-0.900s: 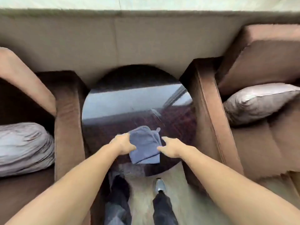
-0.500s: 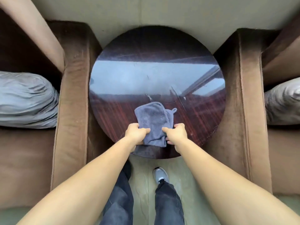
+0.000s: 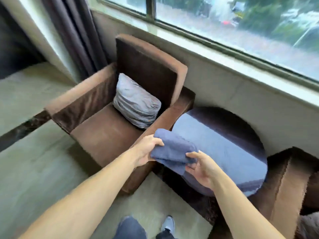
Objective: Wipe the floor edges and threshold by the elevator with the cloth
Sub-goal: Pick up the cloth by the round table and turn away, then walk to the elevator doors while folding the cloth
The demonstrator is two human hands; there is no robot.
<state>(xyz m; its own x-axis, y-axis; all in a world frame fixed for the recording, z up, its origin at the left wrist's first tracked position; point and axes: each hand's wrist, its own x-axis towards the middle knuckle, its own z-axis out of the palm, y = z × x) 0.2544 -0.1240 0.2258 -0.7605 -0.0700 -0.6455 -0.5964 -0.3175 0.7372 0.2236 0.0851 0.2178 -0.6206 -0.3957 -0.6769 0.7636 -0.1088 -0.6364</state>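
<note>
Big window across the top right of the frame, with a blurry street outside. Dark curtain hanging in the upper left. Pale floor filling the left and bottom, with a dark strip running through it at the left edge. Brown armchair in the middle, with a grey cushion leaning on its back. Round shiny counter to the right of the chair, tucked against the wall under the window. Part of a second brown chair at the lower right. A shoe at the bottom middle. Blue cloth held up in the middle of the frame, above the near edge of the counter and the chair arm, not lying flat on anything. Left hand curled shut on the left end of the cloth. Right hand half open, fingers loosely pinching the lower right end. Cloth folded into a thick roll, long way running from upper left to lower right of the frame, one loose corner hanging down at the bottom. No elevator or threshold in sight here, so likely only the getting-ready step: cloth picked up and folded, no wiping of floor edges begun. Next move probably calls for keeping a firm hold, walking to the elevator, bending low and pressing the cloth flat along the floor edge.
</note>
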